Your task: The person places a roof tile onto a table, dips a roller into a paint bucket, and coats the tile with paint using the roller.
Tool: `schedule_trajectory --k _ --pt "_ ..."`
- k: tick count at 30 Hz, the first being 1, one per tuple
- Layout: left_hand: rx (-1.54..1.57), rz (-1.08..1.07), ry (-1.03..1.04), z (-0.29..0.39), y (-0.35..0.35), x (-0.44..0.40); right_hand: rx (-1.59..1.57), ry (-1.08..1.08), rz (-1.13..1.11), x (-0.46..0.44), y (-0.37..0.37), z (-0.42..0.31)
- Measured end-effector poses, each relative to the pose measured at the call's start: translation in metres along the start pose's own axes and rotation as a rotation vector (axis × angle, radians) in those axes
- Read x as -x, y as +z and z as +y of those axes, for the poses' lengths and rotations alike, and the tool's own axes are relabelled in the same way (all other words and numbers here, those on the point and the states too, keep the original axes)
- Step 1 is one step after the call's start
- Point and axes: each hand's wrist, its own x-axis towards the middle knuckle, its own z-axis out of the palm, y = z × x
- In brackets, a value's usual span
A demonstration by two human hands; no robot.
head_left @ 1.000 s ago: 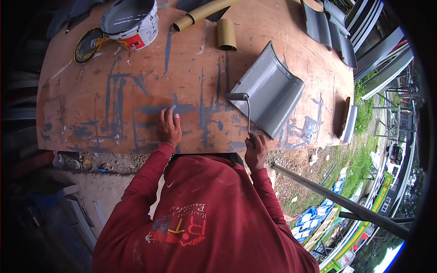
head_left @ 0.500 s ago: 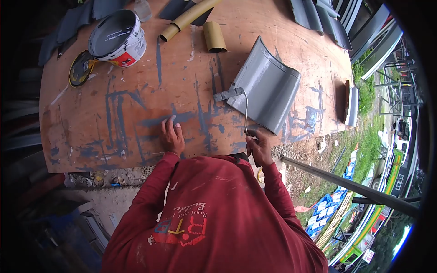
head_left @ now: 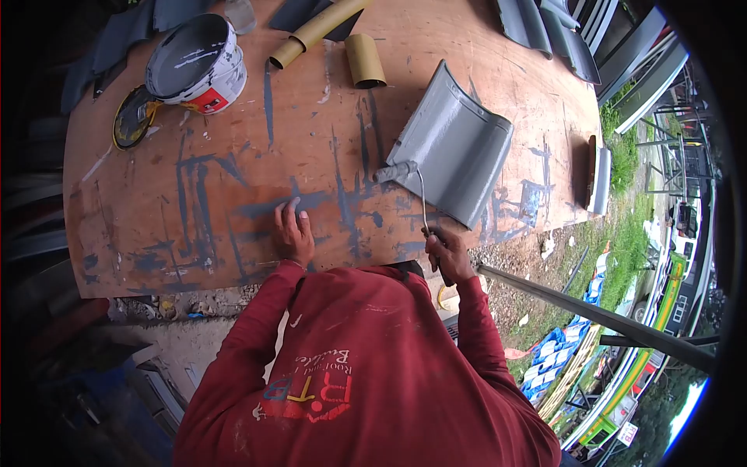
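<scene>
My right hand (head_left: 449, 253) is closed around the handle of a paint roller (head_left: 396, 171), whose grey-coated sleeve lies across the lower left edge of a roof tile (head_left: 455, 148). Wet grey paint shines on the curved tile. Resting with its fingers spread on the paint-streaked wooden table (head_left: 303, 163) is my left hand (head_left: 293, 233), holding nothing. A paint bucket (head_left: 197, 66) with grey paint inside stands at the upper left, beside its lid (head_left: 135, 117).
Cardboard tubes (head_left: 363, 61) lie at the table's far side. More grey tiles (head_left: 534, 31) sit at the far right, and a small tile piece (head_left: 599, 177) is at the right edge. A metal bar (head_left: 591, 315) runs below the right side of the table.
The roller has shifted slightly right and down, its sleeve now tilted differently at the tile's edge. My right hand moved a little right with it. My left hand stays put.
</scene>
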Motion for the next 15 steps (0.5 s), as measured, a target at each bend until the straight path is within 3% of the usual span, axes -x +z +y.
schedule_trajectory --k 3,5,9,15 --pt "-0.013 0.018 -0.001 0.002 -0.002 -0.003 0.040 0.035 -0.086 0.008 -0.012 -0.003" --pt "-0.010 0.014 0.015 0.002 -0.003 -0.003 -0.125 0.034 -0.034 0.011 -0.013 -0.008" --pt "0.029 -0.011 -0.016 -0.001 -0.001 0.000 -0.018 -0.126 0.059 -0.019 0.014 -0.029" --pt "0.035 0.020 0.007 -0.004 0.001 -0.003 0.114 0.013 0.014 0.015 0.004 0.004"
